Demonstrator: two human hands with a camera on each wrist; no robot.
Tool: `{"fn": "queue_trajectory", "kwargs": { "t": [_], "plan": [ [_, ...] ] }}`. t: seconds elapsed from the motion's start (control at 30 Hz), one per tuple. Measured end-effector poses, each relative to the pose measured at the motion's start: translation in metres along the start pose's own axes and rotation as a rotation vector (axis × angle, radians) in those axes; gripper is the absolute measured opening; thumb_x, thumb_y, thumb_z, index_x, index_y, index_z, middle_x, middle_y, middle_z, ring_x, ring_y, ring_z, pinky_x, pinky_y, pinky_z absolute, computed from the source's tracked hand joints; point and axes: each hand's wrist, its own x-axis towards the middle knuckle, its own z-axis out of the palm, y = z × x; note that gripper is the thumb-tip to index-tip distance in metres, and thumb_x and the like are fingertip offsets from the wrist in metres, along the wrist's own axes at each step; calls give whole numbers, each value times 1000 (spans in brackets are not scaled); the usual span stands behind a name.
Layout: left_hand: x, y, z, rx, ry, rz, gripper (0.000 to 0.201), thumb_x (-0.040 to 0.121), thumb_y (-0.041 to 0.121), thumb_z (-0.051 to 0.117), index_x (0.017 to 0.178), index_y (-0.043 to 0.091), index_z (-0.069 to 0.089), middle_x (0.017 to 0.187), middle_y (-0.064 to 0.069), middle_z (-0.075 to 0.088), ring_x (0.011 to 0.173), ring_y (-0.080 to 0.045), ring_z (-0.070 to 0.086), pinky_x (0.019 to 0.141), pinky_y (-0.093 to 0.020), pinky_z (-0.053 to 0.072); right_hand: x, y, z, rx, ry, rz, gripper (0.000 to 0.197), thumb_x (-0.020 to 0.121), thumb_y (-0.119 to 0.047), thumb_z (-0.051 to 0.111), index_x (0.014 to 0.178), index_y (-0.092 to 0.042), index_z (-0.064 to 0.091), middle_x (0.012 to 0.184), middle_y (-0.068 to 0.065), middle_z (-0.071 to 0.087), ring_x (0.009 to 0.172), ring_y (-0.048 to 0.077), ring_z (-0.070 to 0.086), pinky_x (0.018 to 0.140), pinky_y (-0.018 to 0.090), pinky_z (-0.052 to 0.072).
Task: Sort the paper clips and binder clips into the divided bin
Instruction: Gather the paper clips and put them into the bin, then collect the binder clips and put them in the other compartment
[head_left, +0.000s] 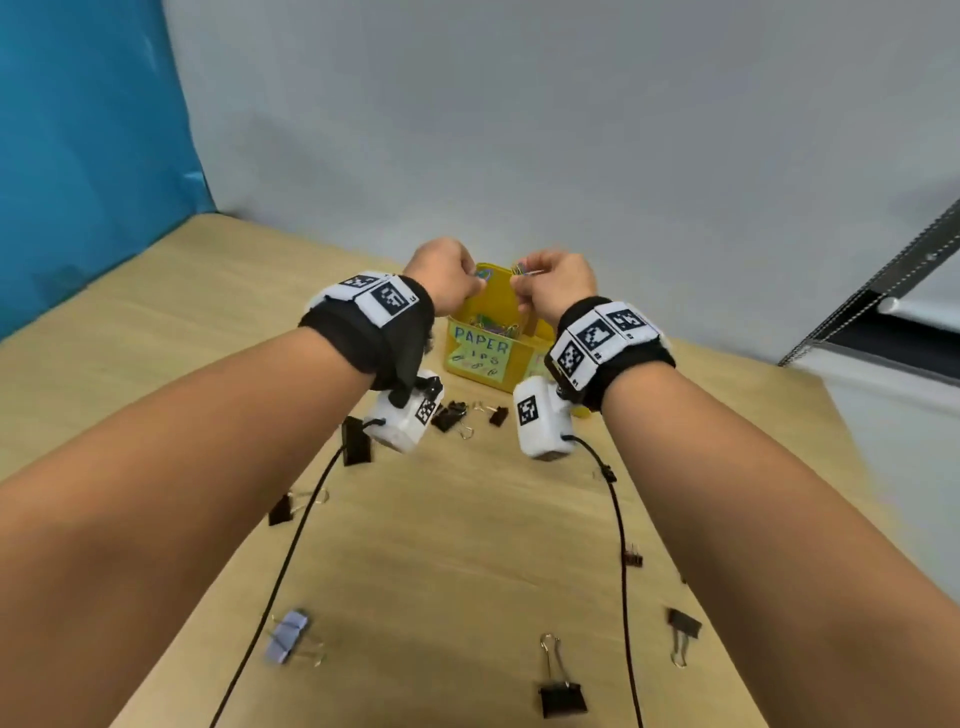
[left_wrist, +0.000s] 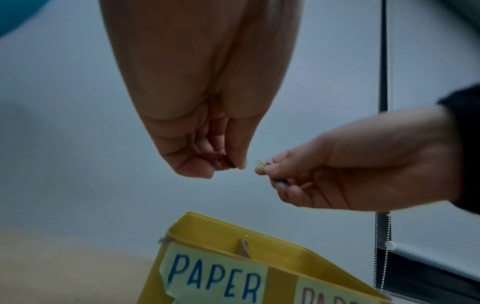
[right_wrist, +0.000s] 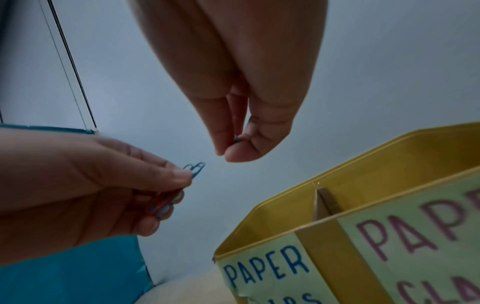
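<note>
A yellow divided bin (head_left: 498, 332) stands on the wooden table; its left compartment, labelled PAPER CLIPS, holds coloured paper clips (head_left: 485, 325). Both hands hover above the bin. My left hand (head_left: 447, 278) pinches a small bunch of red and blue paper clips (right_wrist: 168, 197), also showing as paper clips (left_wrist: 224, 164) in the left wrist view. My right hand (head_left: 553, 283) pinches a yellow-green paper clip (left_wrist: 261, 164) together with a blue one. The bin (left_wrist: 233, 236) (right_wrist: 363, 181) has a cardboard divider (right_wrist: 326, 202).
Several black binder clips lie on the table: a group (head_left: 452, 415) just before the bin, one (head_left: 356, 441) at the left, one (head_left: 561, 686) near the front. A lilac binder clip (head_left: 288, 634) lies front left. Two black cables trail from the wrist cameras.
</note>
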Motion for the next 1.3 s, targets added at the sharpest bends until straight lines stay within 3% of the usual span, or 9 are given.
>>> {"fn": "queue_trajectory", "kwargs": {
  "t": [0.1, 0.17, 0.3, 0.53, 0.77, 0.97, 1.1, 1.2, 1.3],
  "plan": [
    [20, -4, 16, -46, 30, -37, 20, 82, 16, 68, 96, 2, 68, 94, -16, 68, 98, -32, 66, 83, -31, 50, 21, 2, 14, -133, 27, 54, 13, 84, -2, 61, 87, -12, 69, 73, 6, 61, 66, 22, 59, 77, 36, 56],
    [30, -5, 23, -41, 35, -52, 16, 79, 17, 71, 89, 5, 70, 87, -13, 68, 94, -31, 68, 80, -31, 51, 28, 3, 17, -225, 24, 71, 26, 86, -1, 56, 106, -9, 70, 91, 11, 67, 88, 24, 64, 93, 36, 53],
    [37, -4, 29, 97, -41, -18, 27, 85, 34, 62, 84, 9, 73, 89, -13, 69, 93, -30, 64, 82, -33, 50, 28, 5, 12, -259, 17, 43, 34, 90, 0, 48, 118, -11, 66, 125, 7, 65, 119, 22, 58, 101, 28, 44],
    [34, -18, 15, -26, -144, 51, 28, 87, 14, 60, 113, 12, 68, 113, -9, 69, 107, -21, 62, 86, -20, 42, 19, 25, 19, -245, 32, -21, 30, 86, 1, 52, 99, -17, 72, 112, 3, 70, 107, 18, 62, 87, 20, 45],
    [41, -76, 2, 83, -56, -50, 35, 91, 0, 46, 120, 14, 61, 126, -11, 60, 113, -24, 57, 92, -28, 44, -17, 33, 17, -418, 24, -227, 25, 93, -7, 49, 111, -13, 66, 116, 4, 62, 110, 17, 56, 100, 29, 47],
    [40, -104, 29, 584, -418, -53, 66, 86, -4, 47, 144, 24, 34, 148, -11, 34, 132, -30, 41, 109, -39, 40, -69, 66, 39, -850, -400, -580, 36, 93, -22, 50, 129, -22, 52, 126, 3, 51, 117, 19, 45, 101, 37, 44],
    [36, -102, 32, 634, -420, -86, 62, 87, -2, 46, 143, 22, 36, 144, -13, 34, 129, -33, 42, 105, -38, 43, -70, 95, 49, -1129, -663, -291, 66, 88, -43, 55, 145, -39, 22, 155, 3, 20, 138, 30, 25, 108, 52, 34],
    [27, -95, 36, 518, -427, -32, 52, 84, -5, 46, 130, 18, 52, 133, -10, 45, 122, -29, 48, 100, -37, 46, -64, 101, 49, -1077, -594, -286, 50, 92, -34, 51, 140, -35, 37, 150, 5, 31, 131, 31, 33, 105, 46, 38],
    [17, -90, 41, 405, -638, -62, 45, 77, -1, 56, 118, 20, 57, 107, -6, 57, 88, -18, 58, 70, -27, 49, -56, 98, 51, -1005, -593, -299, 40, 93, -18, 53, 132, -27, 52, 138, 7, 44, 124, 30, 40, 105, 38, 38]
  ]
}}
